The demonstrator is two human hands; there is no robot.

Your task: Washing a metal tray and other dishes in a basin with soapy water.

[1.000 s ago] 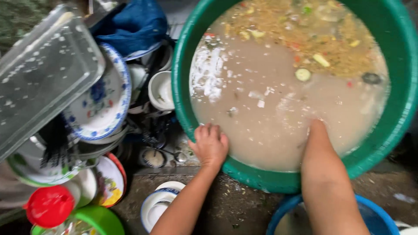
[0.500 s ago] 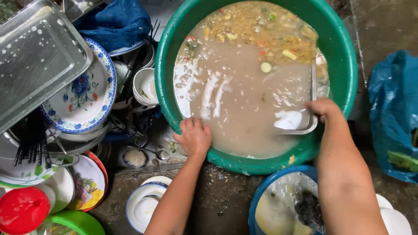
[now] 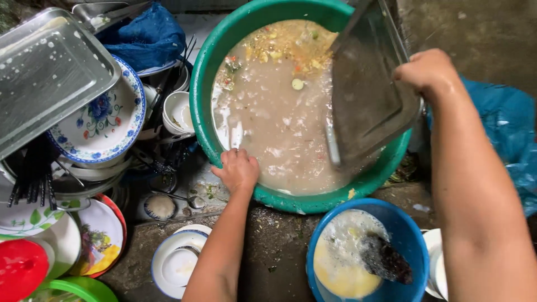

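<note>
A big green basin (image 3: 224, 56) holds murky grey water with floating food scraps. My left hand (image 3: 238, 169) grips its near rim, fingers curled over the edge. My right hand (image 3: 428, 71) holds a rectangular metal tray (image 3: 366, 95) by its far edge, lifted and tilted above the right side of the basin. The tray's lower end dips toward the water. Below it stands a blue bowl (image 3: 411, 232) with soapy yellowish water and a dark scrubbing pad (image 3: 385, 258).
Dirty dishes pile up at the left: a steel tray (image 3: 47, 72), a floral plate (image 3: 106, 120), white bowls (image 3: 180, 112), dark chopsticks (image 3: 31, 176), a red lid (image 3: 22, 268). A small white dish (image 3: 176, 260) lies near my forearm. Blue cloth (image 3: 145, 33) and blue plastic bag (image 3: 512, 140) flank the basin.
My right hand has pulled the metal tray up out of the murky water and tilted it above the basin. My left hand stays on the rim.
</note>
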